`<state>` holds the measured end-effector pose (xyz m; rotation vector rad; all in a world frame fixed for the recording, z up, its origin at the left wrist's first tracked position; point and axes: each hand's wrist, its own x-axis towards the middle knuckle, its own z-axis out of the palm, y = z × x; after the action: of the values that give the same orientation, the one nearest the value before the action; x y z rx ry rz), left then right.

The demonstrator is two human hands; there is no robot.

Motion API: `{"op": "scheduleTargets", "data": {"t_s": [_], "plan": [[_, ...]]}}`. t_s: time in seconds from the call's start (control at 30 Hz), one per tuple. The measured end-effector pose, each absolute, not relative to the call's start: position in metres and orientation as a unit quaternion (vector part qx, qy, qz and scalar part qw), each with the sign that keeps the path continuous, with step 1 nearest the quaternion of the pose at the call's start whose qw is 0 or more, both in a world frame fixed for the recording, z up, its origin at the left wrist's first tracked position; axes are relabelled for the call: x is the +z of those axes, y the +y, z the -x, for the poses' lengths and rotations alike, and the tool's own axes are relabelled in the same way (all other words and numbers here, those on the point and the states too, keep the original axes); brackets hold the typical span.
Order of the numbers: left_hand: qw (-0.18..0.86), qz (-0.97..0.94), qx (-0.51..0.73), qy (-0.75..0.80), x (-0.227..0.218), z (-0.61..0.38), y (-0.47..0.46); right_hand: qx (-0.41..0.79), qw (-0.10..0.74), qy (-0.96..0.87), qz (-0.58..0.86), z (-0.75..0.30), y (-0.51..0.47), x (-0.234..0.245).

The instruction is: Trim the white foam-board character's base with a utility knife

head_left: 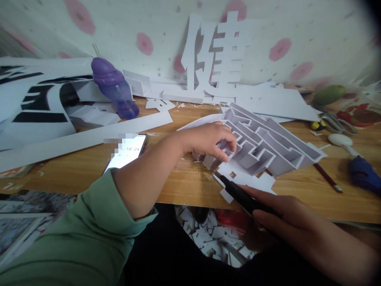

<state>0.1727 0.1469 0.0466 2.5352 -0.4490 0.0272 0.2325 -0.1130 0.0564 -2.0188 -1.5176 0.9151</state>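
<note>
A white three-dimensional paper letter form (268, 143) with raised walls lies on the wooden table (89, 167). My left hand (208, 141), in a green sleeve, is closed in a pinch on a wall at the form's near left corner. My right hand (279, 214) grips a black craft knife (241, 194), with the tip touching the form's flat white base by the table's front edge.
A lit phone (126, 153), a purple bottle (114, 87) and white paper strips lie at the left. A cut-out white character (214, 55) leans on the wall. Scissors (333, 123), a pencil (327, 176) and a blue tool (364, 172) sit right. Paper scraps litter the floor below.
</note>
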Motion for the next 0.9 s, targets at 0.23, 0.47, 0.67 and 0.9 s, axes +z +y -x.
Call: {"op": "scheduleTargets", "data": {"t_s": [0.23,0.47,0.67,0.9], "plan": [[0.273,-0.949,0.011,-0.157,0.047,-0.172,0.146,0.262,0.217,-0.570,0.748,-0.236,-0.125,0.047],[0.264,-0.952,0.008,-0.155,0.049,-0.171,0.146,0.267,0.217,-0.532,0.774,-0.236,-0.135,0.046],[0.262,-0.954,0.004,-0.145,0.050,-0.171,0.144,0.284,0.224,-0.556,0.748,-0.237,-0.123,0.042],[0.264,-0.954,-0.003,-0.140,0.048,-0.171,0.145,0.301,0.239,-0.551,0.740,-0.237,-0.120,0.048]]}}
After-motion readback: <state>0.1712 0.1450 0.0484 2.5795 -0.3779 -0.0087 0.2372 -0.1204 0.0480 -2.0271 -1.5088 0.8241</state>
